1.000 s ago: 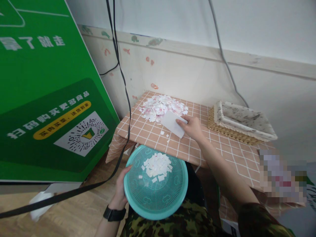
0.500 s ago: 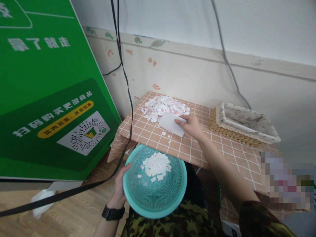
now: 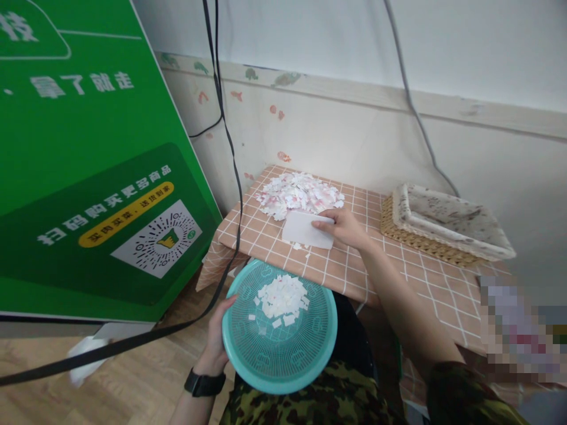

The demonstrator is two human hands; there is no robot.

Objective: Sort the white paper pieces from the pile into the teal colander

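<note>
Your right hand (image 3: 349,230) pinches a white card (image 3: 305,230) by its right end, thumb on top and the fingers partly hidden. Your left hand (image 3: 218,333) grips the left rim of a teal colander (image 3: 283,369), thumb over the edge; its other fingers are out of sight. The colander sits near you, below the near edge of the checked table (image 3: 354,268). The card lies on the near side of a broad heap of paper scraps (image 3: 299,192); whether they touch cannot be told. A few loose bits (image 3: 297,246) show along its near edge. Judged by the layout, the gathering is only part done: a smaller pile (image 3: 283,297) lies in the colander, while the larger heap remains on the table, left of the lined basket (image 3: 443,237).
</note>
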